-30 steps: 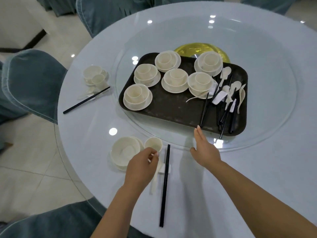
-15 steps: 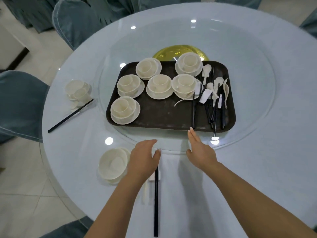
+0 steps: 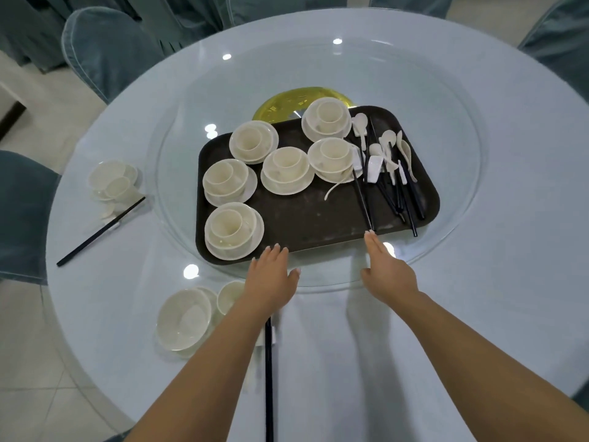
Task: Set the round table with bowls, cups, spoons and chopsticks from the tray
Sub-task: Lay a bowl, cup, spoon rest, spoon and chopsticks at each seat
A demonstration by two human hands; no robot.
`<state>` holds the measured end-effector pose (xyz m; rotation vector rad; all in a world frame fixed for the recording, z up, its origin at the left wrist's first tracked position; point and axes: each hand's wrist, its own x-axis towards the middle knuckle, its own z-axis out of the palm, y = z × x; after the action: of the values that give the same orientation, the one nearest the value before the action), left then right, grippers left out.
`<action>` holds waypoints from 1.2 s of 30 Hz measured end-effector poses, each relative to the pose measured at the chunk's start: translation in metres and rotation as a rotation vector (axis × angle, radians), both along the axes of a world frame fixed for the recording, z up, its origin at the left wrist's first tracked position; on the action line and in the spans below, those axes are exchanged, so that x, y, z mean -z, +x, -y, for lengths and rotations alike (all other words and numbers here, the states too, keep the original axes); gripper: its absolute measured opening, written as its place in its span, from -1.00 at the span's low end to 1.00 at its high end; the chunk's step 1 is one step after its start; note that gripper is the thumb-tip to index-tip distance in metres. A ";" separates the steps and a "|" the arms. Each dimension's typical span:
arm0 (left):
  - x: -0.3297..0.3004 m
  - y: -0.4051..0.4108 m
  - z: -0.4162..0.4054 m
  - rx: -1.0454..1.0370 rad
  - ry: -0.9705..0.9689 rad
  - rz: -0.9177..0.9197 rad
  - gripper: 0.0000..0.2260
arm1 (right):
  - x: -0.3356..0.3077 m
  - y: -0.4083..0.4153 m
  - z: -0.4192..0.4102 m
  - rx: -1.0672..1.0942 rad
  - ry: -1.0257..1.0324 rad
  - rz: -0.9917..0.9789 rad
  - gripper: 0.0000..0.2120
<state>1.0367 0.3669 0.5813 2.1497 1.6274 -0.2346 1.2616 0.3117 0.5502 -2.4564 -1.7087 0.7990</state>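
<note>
The tray (image 3: 318,215) — dark, rectangular — sits on the glass turntable (image 3: 446,90) at the middle of the counter (image 3: 510,282). On the tray's left and far parts stand six sets (image 3: 234,229), each a cup nested in a bowl on a saucer. At the tray's right end lie loose white spoons (image 3: 387,145) tangled with black chopsticks (image 3: 411,193); one spoon (image 3: 338,186) lies apart, toward the tray's middle.

Both hands reach to the tray's near edge, fingers straight and holding nothing. The left hand (image 3: 272,279) has its fingertips at the rim just right of the nearest set. The right hand (image 3: 385,269) points at the near rim further right, its fingertips close to the end of one chopstick pair; whether they touch I cannot tell.

On the counter, nearer than the tray and to its left, a bowl (image 3: 183,319) rests on a saucer with a cup (image 3: 229,296) just beside it, partly hidden by the left forearm. A chopstick pair (image 3: 269,378) runs from under that forearm toward the camera. Left of the tray, well apart, another setting (image 3: 113,183) stands with chopsticks (image 3: 100,232) lying slantwise beside it. Beyond the tray a yellow disc (image 3: 283,105) shows under the glass. Grey-blue covered chairs (image 3: 105,49) ring the counter.
</note>
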 end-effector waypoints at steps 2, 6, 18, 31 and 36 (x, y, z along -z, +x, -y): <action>0.005 0.006 0.000 0.003 -0.012 -0.013 -0.45 | -0.001 0.011 -0.003 0.021 -0.001 0.008 -0.29; 0.014 0.019 0.001 0.016 -0.029 -0.043 -0.41 | -0.002 0.038 -0.009 0.056 -0.010 0.034 -0.31; 0.023 0.094 0.028 0.057 -0.113 -0.033 -0.34 | 0.001 0.108 -0.034 0.087 -0.077 0.154 -0.26; 0.026 0.141 0.043 0.059 -0.084 0.123 -0.35 | 0.029 0.120 0.009 0.062 0.152 0.023 -0.44; 0.021 0.151 0.056 0.069 -0.095 0.229 -0.38 | 0.022 0.119 0.027 0.048 0.146 -0.034 -0.43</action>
<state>1.1875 0.3110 0.5600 2.0784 1.3885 -0.0806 1.3804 0.2843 0.5283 -2.3638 -1.6281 0.6808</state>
